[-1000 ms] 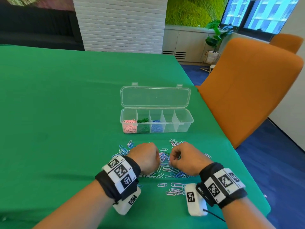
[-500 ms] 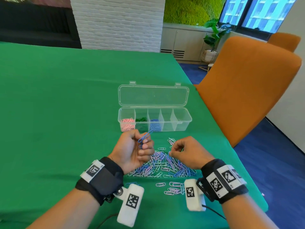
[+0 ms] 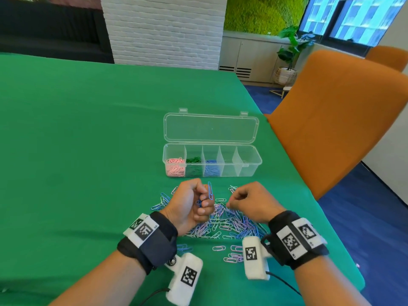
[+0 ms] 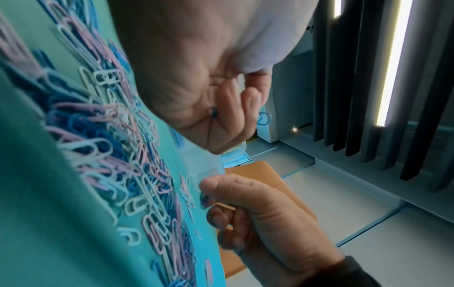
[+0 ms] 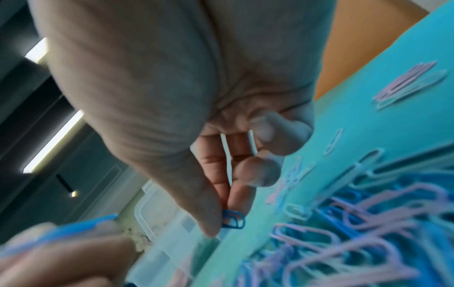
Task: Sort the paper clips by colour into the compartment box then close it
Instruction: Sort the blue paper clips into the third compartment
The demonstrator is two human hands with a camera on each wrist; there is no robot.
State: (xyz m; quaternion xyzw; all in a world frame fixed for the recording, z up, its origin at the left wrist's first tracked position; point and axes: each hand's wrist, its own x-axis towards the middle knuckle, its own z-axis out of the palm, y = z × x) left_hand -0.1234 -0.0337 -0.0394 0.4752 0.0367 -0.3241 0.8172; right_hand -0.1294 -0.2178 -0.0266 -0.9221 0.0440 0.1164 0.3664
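- The loose clips [image 3: 223, 221] lie in a heap of blue, pink and white on the green table [image 3: 77, 151], right in front of you and between your two wrists; a few strays lie nearer you, by the wrist cameras.
- Your left hand [image 3: 191, 204] is raised just above the heap's left edge, fingers curled, pinching a blue clip [image 3: 210, 191] that stands upright above the knuckles. More blue shows inside the curl, though you cannot count it.
- Your right hand [image 3: 249, 200] hovers over the heap's right side, fingers curled. In the right wrist view its thumb and forefinger pinch a second blue clip [image 5: 233, 218], and a white clip [image 5: 239, 147] is tucked under the other fingers.
- The box [image 3: 212, 161] stands just beyond the heap, well clear of both hands, with its clear lid [image 3: 210, 129] flung open and lying back flat on the far side.
- Five compartments in a row: the leftmost holds pink clips [image 3: 175, 167], the next green clips [image 3: 193, 166], the third blue clips [image 3: 211, 167]. The two on the right look bare through the clear wall.
- An orange chair [image 3: 331, 120] stands at the table's right edge, and a potted plant [image 3: 289, 56] sits on the floor behind it.
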